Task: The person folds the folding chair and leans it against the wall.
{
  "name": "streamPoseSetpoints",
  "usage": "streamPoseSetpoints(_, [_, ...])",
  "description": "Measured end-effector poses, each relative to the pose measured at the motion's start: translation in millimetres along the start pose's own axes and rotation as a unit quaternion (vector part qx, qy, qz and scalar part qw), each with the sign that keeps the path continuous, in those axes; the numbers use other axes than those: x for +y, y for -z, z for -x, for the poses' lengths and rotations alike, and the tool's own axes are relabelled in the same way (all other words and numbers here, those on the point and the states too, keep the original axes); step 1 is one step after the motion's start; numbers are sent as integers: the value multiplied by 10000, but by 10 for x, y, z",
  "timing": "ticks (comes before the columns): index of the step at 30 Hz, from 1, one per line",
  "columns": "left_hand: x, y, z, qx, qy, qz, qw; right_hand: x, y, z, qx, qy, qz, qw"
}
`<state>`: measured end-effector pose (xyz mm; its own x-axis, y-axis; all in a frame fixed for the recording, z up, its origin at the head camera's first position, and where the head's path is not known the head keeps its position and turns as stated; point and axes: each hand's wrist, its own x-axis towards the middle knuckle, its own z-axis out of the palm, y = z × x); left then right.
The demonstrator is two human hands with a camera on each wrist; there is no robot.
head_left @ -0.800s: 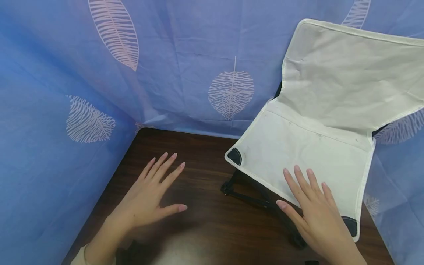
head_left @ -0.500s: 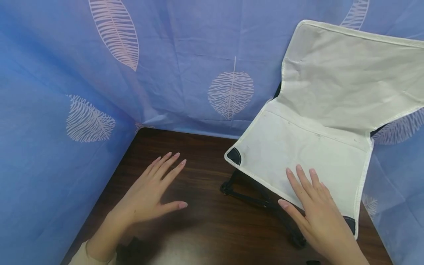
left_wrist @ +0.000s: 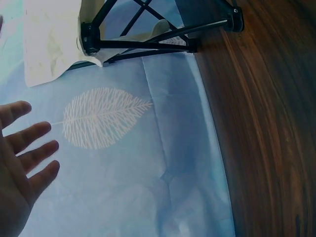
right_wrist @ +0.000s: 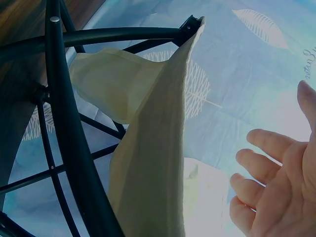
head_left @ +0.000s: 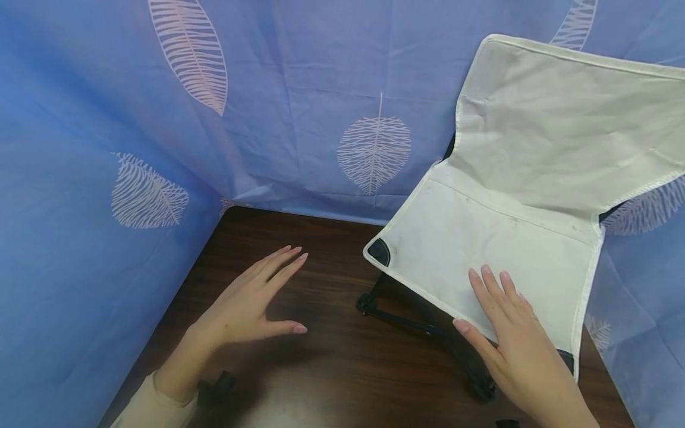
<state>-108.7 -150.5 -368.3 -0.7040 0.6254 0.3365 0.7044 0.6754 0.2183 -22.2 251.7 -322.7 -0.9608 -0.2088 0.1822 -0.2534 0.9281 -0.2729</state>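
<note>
Cream-fabric, black-framed folding chair (head_left: 527,232) stands near right edge of dark wood-grain table (head_left: 332,297), right hand (head_left: 511,342) by chair's front, left hand (head_left: 248,306) nearer left edge, thumbs and fingers apart.

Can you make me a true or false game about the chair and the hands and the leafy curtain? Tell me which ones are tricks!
1. The chair stands on the brown table. True.
2. The left hand grips the chair. False: it is open, apart from the chair, and holds nothing.
3. The right hand is nearer to the chair than the left hand. True.
4. The chair is bright red all over. False: its cloth is off-white and its frame is black.
5. The blue curtain has pale leaf shapes on it. True.
</note>
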Motion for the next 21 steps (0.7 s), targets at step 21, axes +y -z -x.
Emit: streamPoseSetpoints(21, [-74,-180,-372,694,-1098,1194,9843,43,10,12,538,279,-76,9981])
